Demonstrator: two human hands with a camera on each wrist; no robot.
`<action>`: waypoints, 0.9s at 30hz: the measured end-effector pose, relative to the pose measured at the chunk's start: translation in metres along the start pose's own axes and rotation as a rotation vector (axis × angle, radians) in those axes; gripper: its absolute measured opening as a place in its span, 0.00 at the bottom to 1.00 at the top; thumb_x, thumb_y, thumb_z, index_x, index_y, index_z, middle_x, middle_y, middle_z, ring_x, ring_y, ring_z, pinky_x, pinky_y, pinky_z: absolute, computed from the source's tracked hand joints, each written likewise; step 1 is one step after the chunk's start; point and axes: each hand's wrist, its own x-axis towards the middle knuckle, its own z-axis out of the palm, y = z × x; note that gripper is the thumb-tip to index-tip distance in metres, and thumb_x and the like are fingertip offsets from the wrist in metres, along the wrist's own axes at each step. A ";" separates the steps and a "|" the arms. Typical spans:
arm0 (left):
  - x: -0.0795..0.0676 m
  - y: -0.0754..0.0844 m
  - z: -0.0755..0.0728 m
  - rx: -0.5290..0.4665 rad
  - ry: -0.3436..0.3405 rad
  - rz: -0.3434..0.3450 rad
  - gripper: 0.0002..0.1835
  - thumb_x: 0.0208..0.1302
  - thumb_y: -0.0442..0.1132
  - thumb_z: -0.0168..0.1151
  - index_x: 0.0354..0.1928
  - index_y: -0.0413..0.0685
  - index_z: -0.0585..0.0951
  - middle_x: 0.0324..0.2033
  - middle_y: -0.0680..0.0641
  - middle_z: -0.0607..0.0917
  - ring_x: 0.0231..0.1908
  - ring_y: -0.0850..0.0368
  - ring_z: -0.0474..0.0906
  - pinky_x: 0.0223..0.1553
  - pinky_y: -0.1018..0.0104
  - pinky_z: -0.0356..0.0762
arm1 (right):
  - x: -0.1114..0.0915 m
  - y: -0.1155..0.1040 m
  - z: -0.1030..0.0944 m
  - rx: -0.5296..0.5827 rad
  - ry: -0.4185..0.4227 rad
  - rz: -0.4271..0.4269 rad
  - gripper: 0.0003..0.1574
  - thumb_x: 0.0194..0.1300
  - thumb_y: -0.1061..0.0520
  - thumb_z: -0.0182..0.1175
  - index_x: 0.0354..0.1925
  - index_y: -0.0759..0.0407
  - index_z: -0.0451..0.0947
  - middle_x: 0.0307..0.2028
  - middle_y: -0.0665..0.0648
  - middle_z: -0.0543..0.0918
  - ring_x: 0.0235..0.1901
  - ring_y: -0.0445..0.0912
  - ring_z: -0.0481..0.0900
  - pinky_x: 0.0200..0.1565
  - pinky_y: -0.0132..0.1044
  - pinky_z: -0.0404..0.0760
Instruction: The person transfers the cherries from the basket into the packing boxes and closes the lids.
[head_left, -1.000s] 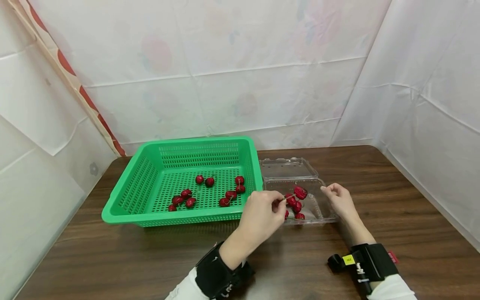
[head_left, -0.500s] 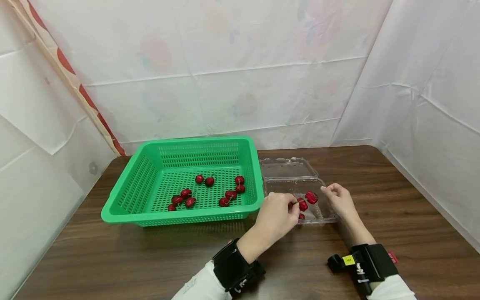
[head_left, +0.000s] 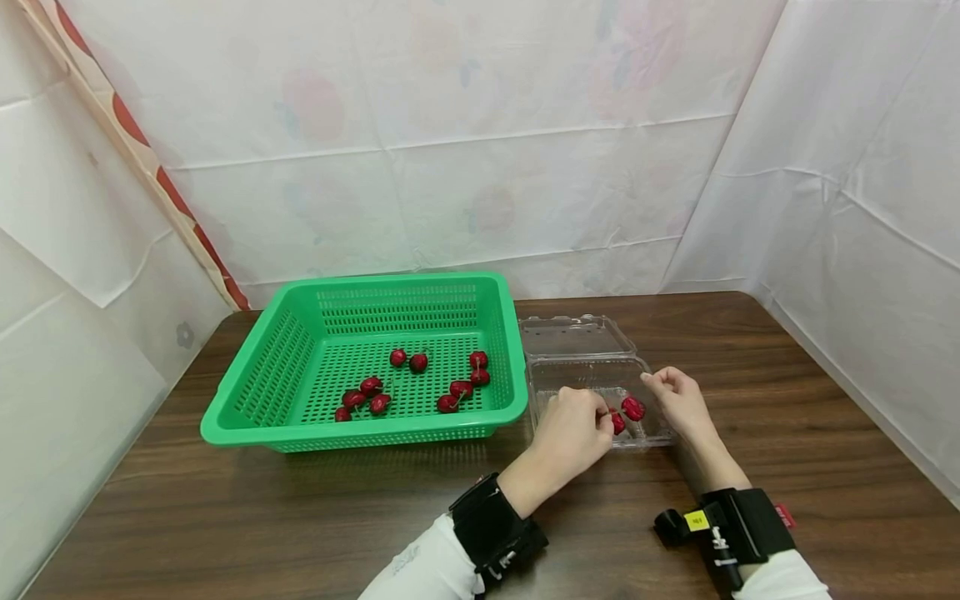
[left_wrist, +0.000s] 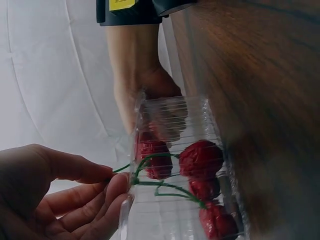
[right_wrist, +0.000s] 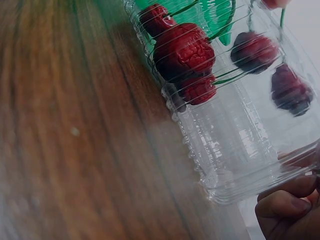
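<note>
My left hand pinches green stems between thumb and fingers. From them a pair of wrinkled red cherries hangs low in the clear plastic clamshell box, towards its right end. My right hand pinches the rim at the box's right side. Through the clear wall, the left wrist view shows several cherries and the stem running up to my left fingertips. More cherries lie at the box's bottom in the right wrist view; my left hand hides these from the head view.
A green slotted basket stands left of the box, close to it, with several cherries in small groups on its floor. The box's lid lies folded back behind it. White cloth hangs round the wooden table.
My left hand has moved to the right and slightly nearer, carrying the cherries across the box and lower into it. My right hand has stayed at the rim.
</note>
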 end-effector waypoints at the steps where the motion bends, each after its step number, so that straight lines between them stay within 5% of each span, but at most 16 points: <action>1: 0.000 0.000 0.001 0.009 -0.003 -0.004 0.13 0.52 0.31 0.57 0.12 0.50 0.75 0.08 0.58 0.67 0.07 0.70 0.57 0.10 0.79 0.55 | 0.000 0.000 0.000 -0.003 0.000 0.001 0.15 0.64 0.53 0.51 0.28 0.62 0.61 0.12 0.46 0.59 0.10 0.36 0.56 0.13 0.30 0.61; 16: 0.007 0.004 0.011 0.046 -0.092 -0.072 0.23 0.48 0.31 0.57 0.07 0.52 0.57 0.07 0.58 0.52 0.08 0.67 0.48 0.11 0.77 0.50 | 0.000 0.000 -0.001 -0.024 -0.001 0.001 0.16 0.65 0.52 0.50 0.29 0.63 0.61 0.11 0.45 0.58 0.09 0.36 0.56 0.13 0.29 0.62; 27: 0.012 0.006 0.014 0.204 -0.133 -0.025 0.22 0.50 0.35 0.59 0.04 0.52 0.64 0.06 0.58 0.65 0.10 0.66 0.60 0.11 0.74 0.59 | 0.001 0.001 0.000 -0.048 0.025 -0.034 0.15 0.64 0.54 0.51 0.27 0.63 0.62 0.11 0.45 0.59 0.10 0.35 0.56 0.13 0.29 0.61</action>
